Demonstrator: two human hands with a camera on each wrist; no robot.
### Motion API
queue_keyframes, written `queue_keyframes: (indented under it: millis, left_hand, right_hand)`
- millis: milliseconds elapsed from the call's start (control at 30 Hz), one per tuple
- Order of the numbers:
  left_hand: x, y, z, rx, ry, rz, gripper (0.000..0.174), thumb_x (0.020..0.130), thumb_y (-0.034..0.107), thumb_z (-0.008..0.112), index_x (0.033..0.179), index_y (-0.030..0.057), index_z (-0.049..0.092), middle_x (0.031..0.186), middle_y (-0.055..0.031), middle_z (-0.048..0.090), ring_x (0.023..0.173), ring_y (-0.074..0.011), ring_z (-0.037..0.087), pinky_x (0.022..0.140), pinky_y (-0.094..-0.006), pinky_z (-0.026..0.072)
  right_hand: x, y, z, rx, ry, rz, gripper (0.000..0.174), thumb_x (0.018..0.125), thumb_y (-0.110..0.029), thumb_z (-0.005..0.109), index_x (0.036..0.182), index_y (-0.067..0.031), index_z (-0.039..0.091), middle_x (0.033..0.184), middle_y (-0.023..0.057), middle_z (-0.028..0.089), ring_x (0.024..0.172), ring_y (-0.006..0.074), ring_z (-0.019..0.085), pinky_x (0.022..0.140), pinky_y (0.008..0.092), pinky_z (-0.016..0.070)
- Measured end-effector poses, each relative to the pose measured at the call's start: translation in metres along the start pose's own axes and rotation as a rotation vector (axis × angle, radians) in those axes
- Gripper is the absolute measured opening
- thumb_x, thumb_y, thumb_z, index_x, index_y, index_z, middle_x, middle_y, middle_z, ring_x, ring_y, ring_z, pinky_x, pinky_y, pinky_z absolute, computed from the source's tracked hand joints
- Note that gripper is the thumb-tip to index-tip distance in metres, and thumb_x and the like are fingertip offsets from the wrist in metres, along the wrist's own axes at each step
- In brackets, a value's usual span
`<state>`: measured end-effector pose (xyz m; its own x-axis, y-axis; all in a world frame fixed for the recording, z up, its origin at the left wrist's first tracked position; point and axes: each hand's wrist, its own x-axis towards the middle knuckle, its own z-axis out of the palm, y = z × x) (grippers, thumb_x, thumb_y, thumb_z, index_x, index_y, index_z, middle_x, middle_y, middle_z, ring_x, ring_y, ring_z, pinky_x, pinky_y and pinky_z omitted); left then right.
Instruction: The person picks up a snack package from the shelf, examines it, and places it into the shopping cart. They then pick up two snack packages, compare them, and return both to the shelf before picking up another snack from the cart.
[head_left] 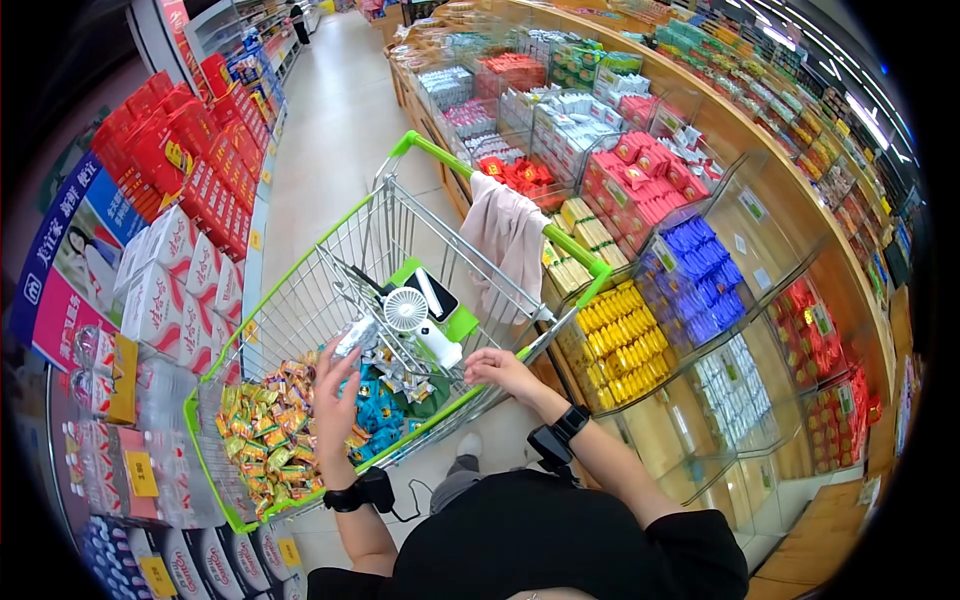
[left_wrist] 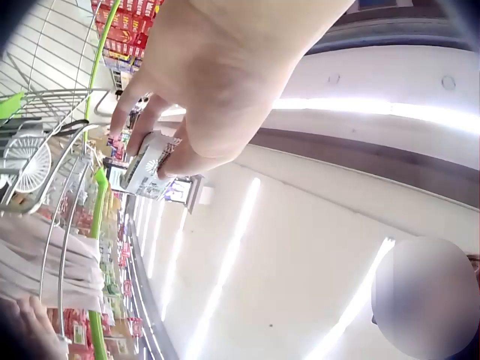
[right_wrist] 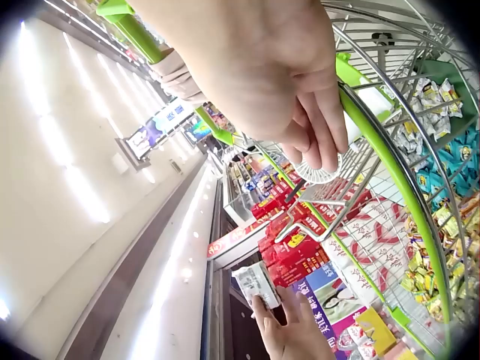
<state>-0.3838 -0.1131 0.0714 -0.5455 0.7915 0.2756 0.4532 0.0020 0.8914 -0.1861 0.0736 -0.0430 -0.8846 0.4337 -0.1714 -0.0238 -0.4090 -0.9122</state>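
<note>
My left hand pinches a small silver-white wrapped packet between thumb and fingers, over the shopping cart. Printing shows on the packet's face in the right wrist view. Below that hand lies a heap of yellow-orange wrapped candies, beside teal packets and a few silver-white packets. At the cart's near side, my right hand hovers by the green rim, its fingers loosely bent with nothing in them. Close to it in the cart's child seat are a white handheld fan and a phone.
A pale pink cloth hangs over the cart's green handle. Along the right run bins with yellow packets and blue packets. Red boxes, white cartons and bottled drinks are stacked on the left.
</note>
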Motion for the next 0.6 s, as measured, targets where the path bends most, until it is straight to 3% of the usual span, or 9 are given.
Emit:
queue_keyframes:
  millis: [167,233,400,467,600]
  left_hand:
    - [-0.014,0.005,0.035,0.092,-0.003,0.114,0.036,0.077,0.000,0.048,0.112,0.0028,0.053,0.127,-0.0099,0.036,0.109,-0.0217,0.042,0.088,-0.0305,0.0366]
    - [-0.020,0.014,0.048,0.200,0.015,0.197,0.037,0.077,-0.001,0.046,0.113,0.0028,0.052,0.126,-0.0108,0.036,0.110,-0.0225,0.040,0.090,-0.0307,0.0343]
    - [-0.040,0.029,0.076,0.160,0.014,0.114,0.039,0.076,-0.004,0.047,0.115,0.0027,0.050,0.127,-0.0131,0.034,0.116,-0.0268,0.035,0.093,-0.0348,0.0301]
    - [-0.044,0.029,0.085,0.432,0.053,0.347,0.039,0.075,-0.004,0.047,0.113,0.0017,0.050,0.127,-0.0133,0.034,0.116,-0.0290,0.033,0.094,-0.0368,0.0286]
    - [-0.046,0.030,0.095,0.490,0.021,0.484,0.034,0.072,-0.005,0.051,0.105,-0.0007,0.054,0.126,-0.0145,0.034,0.114,-0.0339,0.033,0.093,-0.0407,0.0282]
  right_hand:
    - [-0.009,-0.011,0.015,-0.019,-0.111,0.008,0.019,0.085,-0.006,0.048,0.103,0.0004,0.051,0.094,0.0088,0.059,0.086,0.0147,0.058,0.077,0.0251,0.0462]
    - [-0.017,-0.024,0.026,-0.084,-0.178,0.002,0.028,0.086,-0.010,0.048,0.111,0.0008,0.048,0.101,0.0097,0.058,0.090,0.0150,0.057,0.080,0.0257,0.0450]
    - [-0.035,-0.061,0.048,-0.073,-0.230,-0.038,0.039,0.089,-0.016,0.043,0.124,0.0011,0.038,0.115,0.0119,0.051,0.103,0.0178,0.051,0.085,0.0289,0.0425]
    - [-0.039,-0.073,0.055,0.048,-0.230,-0.124,0.044,0.088,-0.016,0.044,0.127,-0.0004,0.033,0.118,0.0136,0.048,0.107,0.0194,0.048,0.089,0.0309,0.0398]
    - [-0.042,-0.076,0.057,0.106,-0.204,-0.170,0.046,0.088,-0.016,0.044,0.128,0.0018,0.031,0.123,0.0134,0.043,0.110,0.0214,0.046,0.091,0.0318,0.0383]
